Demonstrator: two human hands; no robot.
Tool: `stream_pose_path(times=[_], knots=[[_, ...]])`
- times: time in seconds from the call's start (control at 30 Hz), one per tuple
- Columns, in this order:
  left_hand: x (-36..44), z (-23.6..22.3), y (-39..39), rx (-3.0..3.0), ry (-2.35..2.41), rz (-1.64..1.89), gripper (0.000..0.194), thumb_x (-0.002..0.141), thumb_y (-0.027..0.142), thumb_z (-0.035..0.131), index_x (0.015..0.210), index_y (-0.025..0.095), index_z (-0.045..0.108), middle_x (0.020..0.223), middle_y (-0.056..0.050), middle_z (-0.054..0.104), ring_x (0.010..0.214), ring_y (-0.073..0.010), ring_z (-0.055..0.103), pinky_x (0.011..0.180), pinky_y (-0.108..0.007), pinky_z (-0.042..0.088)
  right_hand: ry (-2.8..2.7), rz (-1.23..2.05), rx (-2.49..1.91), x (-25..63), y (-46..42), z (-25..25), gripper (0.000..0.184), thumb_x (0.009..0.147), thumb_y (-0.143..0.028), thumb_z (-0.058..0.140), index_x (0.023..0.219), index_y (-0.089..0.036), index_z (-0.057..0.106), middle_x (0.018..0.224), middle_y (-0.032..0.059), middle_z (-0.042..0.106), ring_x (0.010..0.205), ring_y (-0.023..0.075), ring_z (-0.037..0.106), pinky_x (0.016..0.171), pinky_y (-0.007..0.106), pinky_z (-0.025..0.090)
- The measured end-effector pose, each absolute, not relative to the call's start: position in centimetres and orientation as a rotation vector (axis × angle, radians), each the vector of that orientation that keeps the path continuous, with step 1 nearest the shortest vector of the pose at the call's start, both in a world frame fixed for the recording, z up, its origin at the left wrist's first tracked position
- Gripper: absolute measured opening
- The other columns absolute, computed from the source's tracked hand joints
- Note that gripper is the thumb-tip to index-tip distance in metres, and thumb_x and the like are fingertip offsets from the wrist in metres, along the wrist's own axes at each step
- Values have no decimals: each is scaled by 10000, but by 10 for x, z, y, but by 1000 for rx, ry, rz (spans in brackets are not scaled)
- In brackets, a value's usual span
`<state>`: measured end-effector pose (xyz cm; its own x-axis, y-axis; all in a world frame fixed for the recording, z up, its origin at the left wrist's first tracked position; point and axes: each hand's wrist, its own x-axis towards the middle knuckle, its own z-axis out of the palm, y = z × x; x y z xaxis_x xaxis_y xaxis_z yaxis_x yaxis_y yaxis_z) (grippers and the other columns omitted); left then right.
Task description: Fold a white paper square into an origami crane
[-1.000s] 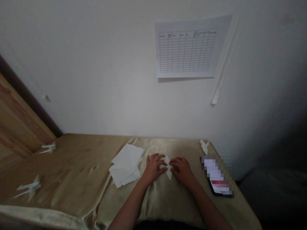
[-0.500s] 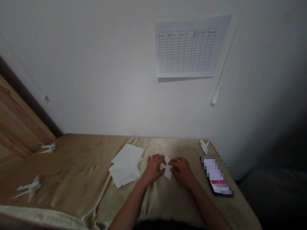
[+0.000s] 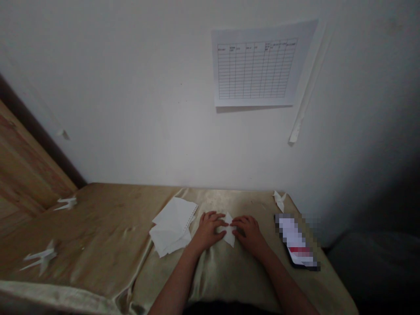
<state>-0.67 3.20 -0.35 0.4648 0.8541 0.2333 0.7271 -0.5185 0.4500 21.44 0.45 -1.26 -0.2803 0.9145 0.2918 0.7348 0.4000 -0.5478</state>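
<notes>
1. A white wall fills the frame ahead of me, meeting the far edge of the table. A ruled grid sheet is fixed to it, with a long white strip hanging just to the sheet's right.
2. A table spreads below the wall, covered by a creased tan satin cloth, with a wooden panel rising along its left side.
3. My left hand and right hand rest low on the cloth, fingers spread and reaching toward each other. Neither is clearly pinching.
4. A stack of white paper sheets lies loosely fanned just beside my left hand, one edge finely notched.
5. A phone, its face blurred out, lies at an angle to the right of my right hand.
6. A pointed piece of folded white paper sits on the cloth between my hands, touched by fingertips from both sides.
7. Three small folded paper birds lie apart: two on the left of the table, one at the far right corner by the wall.
</notes>
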Motion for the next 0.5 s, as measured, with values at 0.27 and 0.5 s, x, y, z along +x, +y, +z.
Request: stream_pose_path(times=[0.27, 0.5], knots=[[-7, -3, 34, 2432, 1266, 637, 340, 755, 203, 764, 1062, 349, 753, 1382, 37, 636, 1355, -288, 441, 1154, -510, 295, -2007, 501, -1328, 213, 3, -7, 237, 959, -316, 510, 1103, -249, 686, 1145, 62, 705, 1132, 239, 551, 1032, 409, 379], [-6, -7, 35, 2393, 1196, 655, 375, 718, 154, 744, 1050, 329, 765, 1285, 22, 699, 1317, -284, 481, 1142, -499, 307, -2001, 537, -1267, 220, 6, -14, 258, 807, -165, 609, 1028, -246, 715, 1173, 55, 711, 1157, 237, 570, 1037, 408, 409]])
